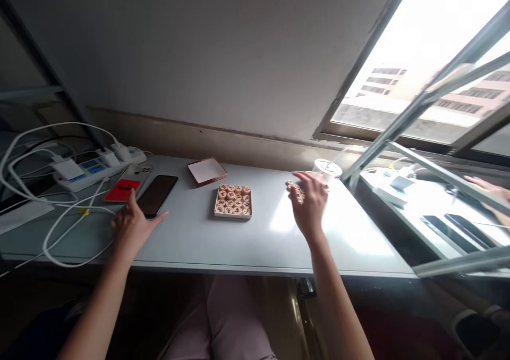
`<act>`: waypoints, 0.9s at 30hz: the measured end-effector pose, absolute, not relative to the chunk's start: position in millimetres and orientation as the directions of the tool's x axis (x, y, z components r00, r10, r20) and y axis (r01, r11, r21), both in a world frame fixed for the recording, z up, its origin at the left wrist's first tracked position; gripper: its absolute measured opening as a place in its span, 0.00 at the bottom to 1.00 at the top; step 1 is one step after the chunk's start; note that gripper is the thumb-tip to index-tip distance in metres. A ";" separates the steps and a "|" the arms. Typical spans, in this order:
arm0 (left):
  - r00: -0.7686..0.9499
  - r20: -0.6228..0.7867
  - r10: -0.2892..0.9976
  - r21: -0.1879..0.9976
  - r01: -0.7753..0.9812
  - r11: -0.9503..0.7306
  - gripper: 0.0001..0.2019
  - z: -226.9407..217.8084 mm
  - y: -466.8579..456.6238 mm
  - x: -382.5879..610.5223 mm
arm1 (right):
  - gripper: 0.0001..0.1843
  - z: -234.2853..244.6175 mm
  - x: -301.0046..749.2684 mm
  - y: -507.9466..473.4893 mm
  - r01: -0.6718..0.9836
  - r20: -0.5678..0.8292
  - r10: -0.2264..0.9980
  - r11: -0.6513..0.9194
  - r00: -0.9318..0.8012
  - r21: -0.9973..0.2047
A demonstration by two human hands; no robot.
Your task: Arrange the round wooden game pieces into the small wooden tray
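A shallow square box [233,215] filled with rows of round Chinese chess pieces [238,196] lies on the grey table [191,243]. My right hand [309,198] reaches over a small group of loose chess pieces [295,191], partly covering them. Its fingers are apart; whether it touches them I cannot tell. Just behind it stands a clear lidded plastic cup [327,168]. On the left, my left hand [133,219] has thumb and forefinger spread, close to the near edge of a black phone [157,196] and a red packet [121,190]. I see nothing held in it.
A box lid [207,171] lies behind the pieces. White cables [51,243] spread around a power strip [93,173] on the left. A metal frame [382,142] rises at the right, with another desk [414,222] beyond, where another person's hand [488,190] shows.
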State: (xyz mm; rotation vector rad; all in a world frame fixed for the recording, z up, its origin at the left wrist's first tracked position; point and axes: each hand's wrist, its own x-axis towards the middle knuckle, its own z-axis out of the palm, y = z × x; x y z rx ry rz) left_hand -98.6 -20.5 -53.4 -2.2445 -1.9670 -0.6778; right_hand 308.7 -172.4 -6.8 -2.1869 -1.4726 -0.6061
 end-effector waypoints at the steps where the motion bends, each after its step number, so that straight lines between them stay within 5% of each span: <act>1: 0.088 0.383 0.919 0.232 0.955 -0.188 0.50 -56.5 -17.0 -99.1 | 0.20 -9.0 316.7 -168.5 0.921 0.549 0.753 -0.378 0.363 -0.092; 7: 0.047 0.406 0.913 0.333 0.922 -0.195 0.43 -62.6 -10.4 -106.6 | 0.22 -41.9 354.7 -133.9 0.860 0.329 0.816 -0.509 0.476 0.017; 20: 0.042 0.427 0.903 0.246 0.956 -0.161 0.38 -64.1 -103.8 -128.5 | 0.19 -68.8 349.8 -123.8 0.900 0.482 0.792 -0.435 0.375 0.014; 27: 0.012 0.399 0.917 0.330 0.931 -0.156 0.38 -56.8 -99.3 -128.4 | 0.22 -66.4 334.7 -117.6 0.917 0.495 0.796 -0.399 0.348 -0.004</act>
